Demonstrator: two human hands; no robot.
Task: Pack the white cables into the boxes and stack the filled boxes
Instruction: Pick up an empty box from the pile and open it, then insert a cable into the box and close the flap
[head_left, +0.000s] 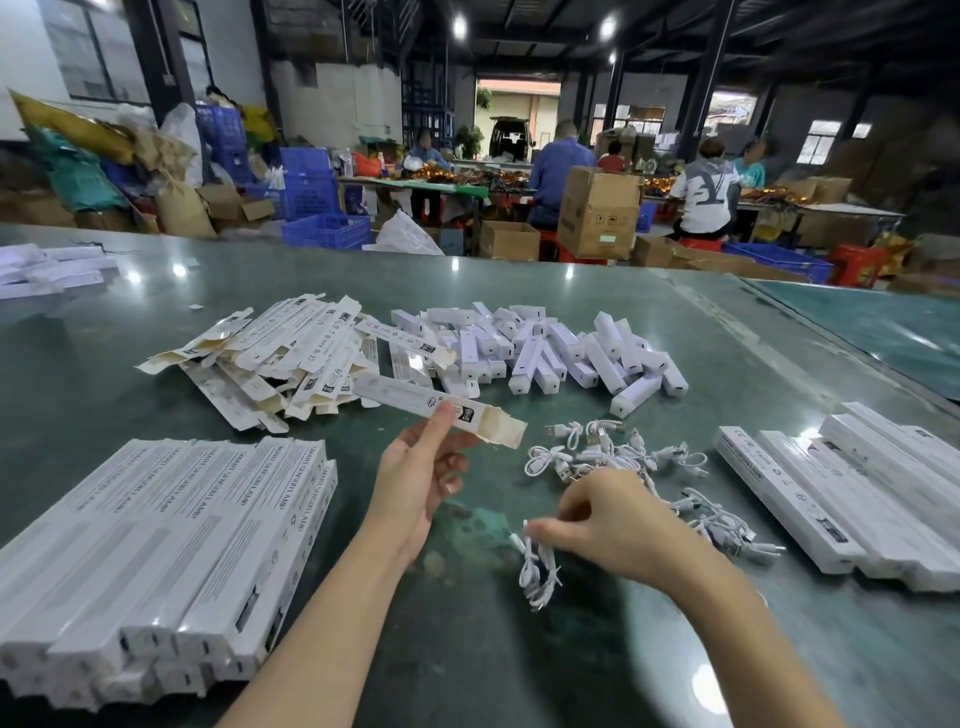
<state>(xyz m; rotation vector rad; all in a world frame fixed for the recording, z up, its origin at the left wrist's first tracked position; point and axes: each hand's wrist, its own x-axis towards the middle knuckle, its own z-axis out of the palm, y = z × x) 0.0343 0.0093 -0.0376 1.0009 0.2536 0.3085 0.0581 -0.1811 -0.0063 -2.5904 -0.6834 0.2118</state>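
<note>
Packing is going on at the green table. The left hand is pinching one long white box between thumb and fingers, holding it lifted with its open flap to the right, probably so a cable can slide in. The right hand, fingers curled, is pinching a coiled white cable low over the table. The loose cables are lying just beyond it. Filled boxes are lying stacked at the near left, and more at the right, within reach of each hand.
</note>
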